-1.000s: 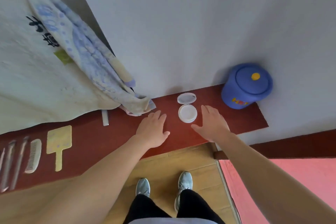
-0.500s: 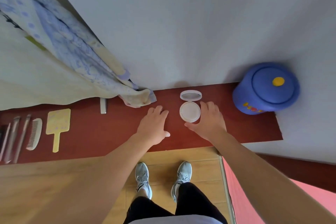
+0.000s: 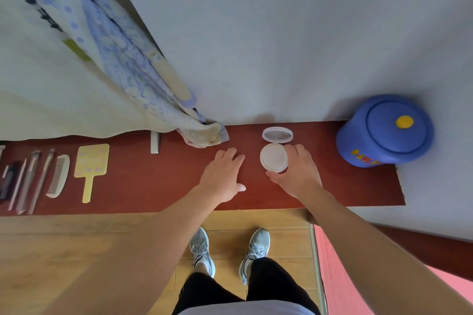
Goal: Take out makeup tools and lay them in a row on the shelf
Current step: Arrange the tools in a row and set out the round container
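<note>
An open white powder compact (image 3: 273, 158), its mirror lid tipped back toward the wall, lies on the dark red shelf (image 3: 143, 184). My right hand (image 3: 297, 174) curls around the compact's right and near rim, thumb and fingers touching it. Flat on the shelf just left of the compact rests my left hand (image 3: 222, 174), fingers spread and empty. Further left a row is laid out: a yellow hand mirror (image 3: 90, 167), a white comb (image 3: 58, 176), several brushes (image 3: 30, 181). A small white stick (image 3: 154, 142) lies apart near the wall.
A blue lidded pot (image 3: 385, 130) stands at the shelf's right end. A patterned cloth (image 3: 122, 69) hangs down onto the shelf's back edge. Below the shelf are a wooden floor (image 3: 64, 250), my grey shoes and a pink mat (image 3: 340, 263).
My right hand has slid left and closed around the compact's rim. The view has shifted, so the row of tools at the left shows more fully. My left hand stays flat.
</note>
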The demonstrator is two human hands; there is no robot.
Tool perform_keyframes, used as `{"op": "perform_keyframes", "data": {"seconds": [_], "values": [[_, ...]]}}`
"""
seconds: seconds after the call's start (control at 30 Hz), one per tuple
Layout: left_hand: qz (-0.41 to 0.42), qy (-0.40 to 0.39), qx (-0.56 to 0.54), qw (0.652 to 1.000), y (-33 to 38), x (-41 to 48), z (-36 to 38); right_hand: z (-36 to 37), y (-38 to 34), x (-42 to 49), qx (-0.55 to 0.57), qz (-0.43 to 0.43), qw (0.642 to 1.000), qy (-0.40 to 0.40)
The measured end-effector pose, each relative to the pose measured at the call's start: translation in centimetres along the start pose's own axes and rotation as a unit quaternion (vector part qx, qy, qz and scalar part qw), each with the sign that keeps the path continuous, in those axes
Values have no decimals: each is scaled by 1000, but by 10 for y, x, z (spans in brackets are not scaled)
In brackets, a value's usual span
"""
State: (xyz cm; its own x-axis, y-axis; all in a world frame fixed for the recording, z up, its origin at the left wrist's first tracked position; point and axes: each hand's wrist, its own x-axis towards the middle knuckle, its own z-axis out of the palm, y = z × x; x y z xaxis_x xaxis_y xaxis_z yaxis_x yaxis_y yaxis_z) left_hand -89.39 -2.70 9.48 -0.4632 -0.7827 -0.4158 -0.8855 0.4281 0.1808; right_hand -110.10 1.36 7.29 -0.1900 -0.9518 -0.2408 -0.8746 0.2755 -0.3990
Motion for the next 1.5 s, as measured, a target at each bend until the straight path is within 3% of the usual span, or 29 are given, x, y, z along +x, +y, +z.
{"op": "perform_keyframes", "data": {"seconds": [0.43, 1.03, 1.5], "values": [[7, 28, -16, 999, -43, -28, -4, -6, -38, -14, 5, 4, 1000, 16], [-42, 13, -12, 999, -256, -148, -1, 80, -249, -42, 2, -50, 999, -9], [-9, 3, -31, 999, -299, -153, -1, 129, -333, -21, -30, -80, 996, -18]]}}
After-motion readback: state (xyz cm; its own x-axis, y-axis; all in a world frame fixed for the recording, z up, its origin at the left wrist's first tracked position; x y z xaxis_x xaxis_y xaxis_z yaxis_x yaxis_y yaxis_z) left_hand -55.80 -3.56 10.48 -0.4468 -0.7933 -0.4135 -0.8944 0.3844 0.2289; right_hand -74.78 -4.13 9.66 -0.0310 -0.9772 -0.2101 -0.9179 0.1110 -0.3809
